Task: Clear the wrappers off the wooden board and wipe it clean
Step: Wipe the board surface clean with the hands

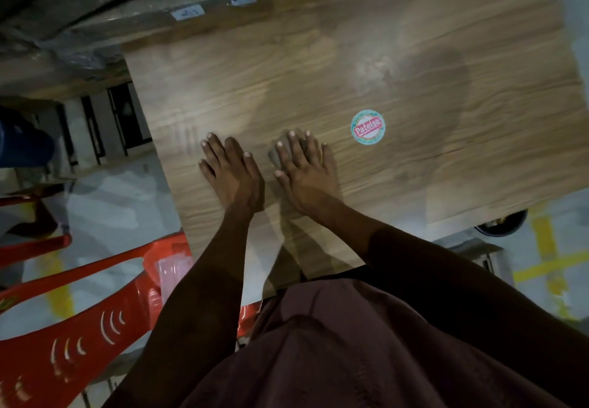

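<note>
2 hands lie flat on our wooden board (414, 57). Our left hand (231, 168) rests bare, fingers straight and slightly spread. Our right hand (306, 168) presses a small grey cloth (276, 156), we judge, under straight fingers. No wrappers show; a round sticker (367, 127) sits just right of the right hand, nearer it.

A single wide-angle view is taken from the wearer's head, aimed steeply forward and down. The wooden board (350, 66) is seen from close above and fills most of the frame, its edges bowed by the lens. The left hand (231, 168) and right hand (307, 170) are caught near the centre, with the forearms and clothing running to the lower edge. A red chair (79, 328) and floor are framed at lower left.
</note>
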The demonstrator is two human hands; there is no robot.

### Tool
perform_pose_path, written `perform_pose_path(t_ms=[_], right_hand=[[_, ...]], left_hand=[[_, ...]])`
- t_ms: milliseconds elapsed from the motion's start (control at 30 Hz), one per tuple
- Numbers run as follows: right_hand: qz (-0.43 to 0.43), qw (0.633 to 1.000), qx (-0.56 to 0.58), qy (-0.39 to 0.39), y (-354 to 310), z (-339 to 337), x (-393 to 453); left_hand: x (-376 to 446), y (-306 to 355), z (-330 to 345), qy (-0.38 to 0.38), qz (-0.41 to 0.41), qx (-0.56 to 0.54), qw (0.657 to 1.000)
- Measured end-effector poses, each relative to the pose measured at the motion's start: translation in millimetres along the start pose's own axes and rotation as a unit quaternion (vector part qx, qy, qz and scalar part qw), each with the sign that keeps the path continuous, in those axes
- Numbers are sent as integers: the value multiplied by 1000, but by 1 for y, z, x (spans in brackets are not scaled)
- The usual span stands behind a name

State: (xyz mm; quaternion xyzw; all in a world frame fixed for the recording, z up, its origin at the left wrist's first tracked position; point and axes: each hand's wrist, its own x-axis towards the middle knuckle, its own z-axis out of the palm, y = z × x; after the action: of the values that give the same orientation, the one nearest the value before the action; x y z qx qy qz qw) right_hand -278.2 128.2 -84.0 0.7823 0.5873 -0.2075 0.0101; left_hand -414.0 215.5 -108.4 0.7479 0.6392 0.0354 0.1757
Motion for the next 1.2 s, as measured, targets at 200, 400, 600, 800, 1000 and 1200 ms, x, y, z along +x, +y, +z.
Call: perform_pose_path(t_ms=[200, 400, 600, 800, 1000, 1200], right_hand=[[168, 983, 72, 28, -14, -3, 29], [-16, 998, -23, 49, -11, 3, 31], [145, 986, 32, 75, -22, -2, 64], [-72, 993, -56, 81, -5, -1, 90], [149, 983, 8, 104, -20, -14, 121], [-69, 993, -41, 84, 1, -20, 139]], left_hand=[[49, 13, -10, 6, -9, 16, 1000], [56, 18, -3, 32, -16, 1, 999], [57, 15, 1, 57, -15, -4, 998], [59, 14, 2, 69, -11, -14, 997], [63, 16, -5, 94, -30, -41, 994], [83, 18, -16, 130, -56, -31, 989]])
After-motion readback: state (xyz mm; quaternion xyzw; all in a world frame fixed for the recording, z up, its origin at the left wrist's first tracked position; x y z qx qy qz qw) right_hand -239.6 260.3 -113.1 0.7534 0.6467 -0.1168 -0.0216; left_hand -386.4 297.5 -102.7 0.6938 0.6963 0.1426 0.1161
